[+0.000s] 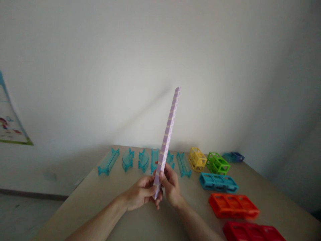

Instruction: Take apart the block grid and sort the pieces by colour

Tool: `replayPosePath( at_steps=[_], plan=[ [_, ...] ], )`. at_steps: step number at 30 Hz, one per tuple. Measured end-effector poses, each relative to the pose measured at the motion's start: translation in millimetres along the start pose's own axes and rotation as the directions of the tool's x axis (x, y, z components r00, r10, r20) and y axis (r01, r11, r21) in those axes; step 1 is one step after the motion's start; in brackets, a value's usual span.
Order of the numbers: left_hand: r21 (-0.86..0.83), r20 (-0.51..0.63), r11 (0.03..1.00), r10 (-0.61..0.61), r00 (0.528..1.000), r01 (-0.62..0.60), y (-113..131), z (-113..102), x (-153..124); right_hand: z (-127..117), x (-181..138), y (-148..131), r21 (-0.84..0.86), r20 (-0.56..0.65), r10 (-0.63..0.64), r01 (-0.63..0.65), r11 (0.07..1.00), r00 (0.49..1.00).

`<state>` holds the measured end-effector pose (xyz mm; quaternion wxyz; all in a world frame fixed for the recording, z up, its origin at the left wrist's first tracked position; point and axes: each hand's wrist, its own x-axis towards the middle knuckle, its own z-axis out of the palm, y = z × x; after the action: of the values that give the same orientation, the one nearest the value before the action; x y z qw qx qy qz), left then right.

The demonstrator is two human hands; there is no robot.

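Note:
Both of my hands grip the lower end of a long purple zigzag-edged strip [168, 130] and hold it nearly upright above the table, its top leaning a little to the right. My left hand [140, 195] wraps its fingers round the bottom from the left. My right hand [171, 184] closes on the same end from the right, so the two hands touch. The strip's bottom tip pokes out just below my fingers.
A beige table [105, 207] stands against a white wall. Several clear turquoise pieces [108, 161] line its far edge. To the right lie open-frame blocks: yellow [197, 159], green [217, 163], dark blue [237, 156], turquoise [218, 182], orange [233, 206], red [253, 232]. A poster [10, 120] hangs at left.

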<state>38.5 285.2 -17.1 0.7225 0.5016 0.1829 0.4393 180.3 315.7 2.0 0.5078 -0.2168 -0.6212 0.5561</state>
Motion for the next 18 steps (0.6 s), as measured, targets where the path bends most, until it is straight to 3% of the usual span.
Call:
replayPosePath(
  at_steps=[5, 9, 13, 18],
  plan=[
    [0.035, -0.084, 0.999, -0.027, 0.996, 0.030, 6.2, 2.1, 1.8, -5.0, 3.6, 7.5, -0.082, -0.073, -0.087, 0.081, 0.993, 0.994],
    [0.267, -0.221, 0.963, 0.044, 0.974, 0.017, 4.5, 4.3, 7.5, -8.9, 7.2, 15.2, -0.171, -0.165, -0.174, 0.146, 0.974, 0.971],
    [0.597, -0.339, 0.802, 0.226, 0.913, 0.023, -2.2, 16.0, 8.7, -9.5, 7.9, 20.1, -0.221, -0.207, -0.215, 0.168, 0.961, 0.955],
    [0.833, -0.411, 0.521, 0.362, 0.836, 0.184, -4.9, 23.4, 7.0, -6.1, 6.4, 23.4, -0.237, -0.214, -0.209, 0.157, 0.959, 0.954]
  ],
)
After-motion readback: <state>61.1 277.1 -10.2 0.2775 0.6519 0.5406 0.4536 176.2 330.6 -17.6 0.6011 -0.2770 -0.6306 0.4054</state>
